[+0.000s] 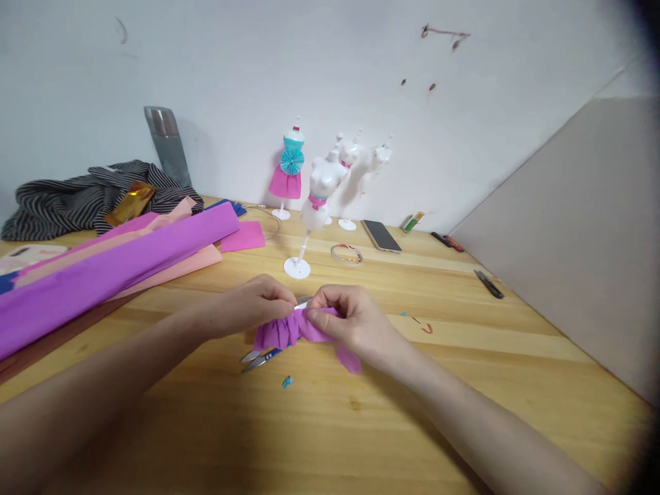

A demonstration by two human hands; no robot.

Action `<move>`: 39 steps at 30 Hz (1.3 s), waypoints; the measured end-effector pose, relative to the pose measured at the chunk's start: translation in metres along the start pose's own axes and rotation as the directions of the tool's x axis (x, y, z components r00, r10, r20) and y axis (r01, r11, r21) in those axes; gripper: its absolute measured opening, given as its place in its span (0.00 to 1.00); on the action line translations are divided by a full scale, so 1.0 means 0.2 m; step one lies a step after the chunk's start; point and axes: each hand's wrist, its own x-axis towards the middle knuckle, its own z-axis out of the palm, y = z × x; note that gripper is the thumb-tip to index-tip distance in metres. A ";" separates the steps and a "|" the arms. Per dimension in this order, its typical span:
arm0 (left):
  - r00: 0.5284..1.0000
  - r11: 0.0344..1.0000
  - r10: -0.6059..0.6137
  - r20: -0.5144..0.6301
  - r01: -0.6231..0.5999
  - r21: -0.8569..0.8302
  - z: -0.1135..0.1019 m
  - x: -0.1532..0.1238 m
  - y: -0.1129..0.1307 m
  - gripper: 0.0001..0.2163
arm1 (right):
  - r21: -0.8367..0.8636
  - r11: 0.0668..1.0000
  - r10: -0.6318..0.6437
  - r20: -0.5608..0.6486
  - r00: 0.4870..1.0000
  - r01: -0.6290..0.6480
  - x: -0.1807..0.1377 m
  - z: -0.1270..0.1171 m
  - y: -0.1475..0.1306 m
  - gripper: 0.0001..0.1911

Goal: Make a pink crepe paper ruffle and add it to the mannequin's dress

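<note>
A strip of purple crepe paper [281, 333], gathered into pleats, is held above the table between my hands. My left hand [262, 301] pinches its upper edge on the left. On the right, my right hand [343, 316] pinches the same edge with thumb and fingers, and the loose end of the strip hangs below it. A thin white band shows along the top edge between the fingertips; I cannot tell what it is. Small scissors [262, 359] with blue on them lie under the paper, partly hidden. A blue scrap [287, 381] lies nearer me.
White mini mannequins stand at the back; the nearest mannequin [324, 182] is just beyond my hands. Crepe paper rolls [128, 265] and striped cloth [62, 199] lie left, by a bottle [169, 144]. A phone [381, 236], a ring-shaped coil [347, 254] and a dark cutting tool [489, 283] lie right.
</note>
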 end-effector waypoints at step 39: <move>0.986 0.943 0.089 -0.142 -0.038 0.331 0.04 -0.01 0.03 0.15 | -0.352 0.895 -0.307 -0.038 0.951 0.274 -0.04 0.03 -0.01 0.08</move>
